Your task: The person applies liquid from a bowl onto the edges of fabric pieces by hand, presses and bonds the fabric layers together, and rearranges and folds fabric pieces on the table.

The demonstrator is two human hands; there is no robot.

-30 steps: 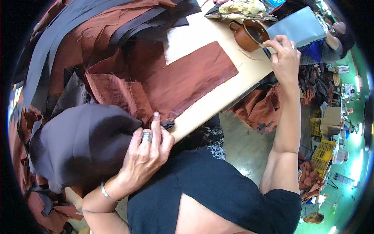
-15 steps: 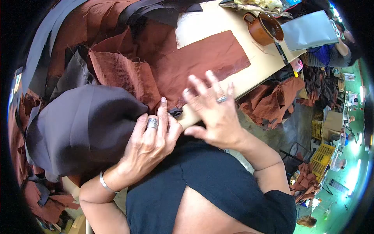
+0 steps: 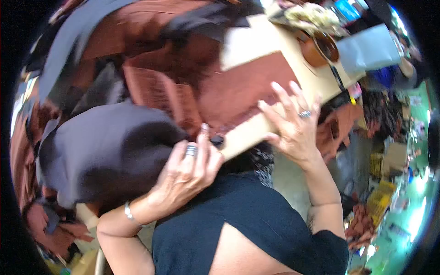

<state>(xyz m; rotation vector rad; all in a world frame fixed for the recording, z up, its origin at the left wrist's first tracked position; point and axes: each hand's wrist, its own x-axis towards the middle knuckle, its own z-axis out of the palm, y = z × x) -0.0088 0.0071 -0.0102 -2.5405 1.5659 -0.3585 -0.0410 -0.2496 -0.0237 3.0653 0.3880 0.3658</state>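
My left hand (image 3: 188,172), wearing a wide ring and a bracelet, has its fingers closed on the gathered edge of a dark purple-grey cloth (image 3: 110,146). That cloth bulges out in a rounded heap to the left. A small black bit (image 3: 217,140) shows by the fingertips, too blurred to name. My right hand (image 3: 291,126) is open, fingers spread, over the table's front edge and the near edge of a flat reddish-brown cloth piece (image 3: 254,89). Whether its fingertips touch the cloth, I cannot tell.
Layered brown and grey cloths (image 3: 137,27) cover the table's left side. A brown pot (image 3: 318,49) stands at the back right of the pale table (image 3: 243,133), beside a grey-blue flat packet (image 3: 369,48). Yellow crates (image 3: 381,197) and cloth scraps (image 3: 360,224) lie beyond on the right.
My right hand has moved right, away from my left hand, to the table edge. My left hand keeps its hold on the dark cloth. The whole view has shifted slightly.
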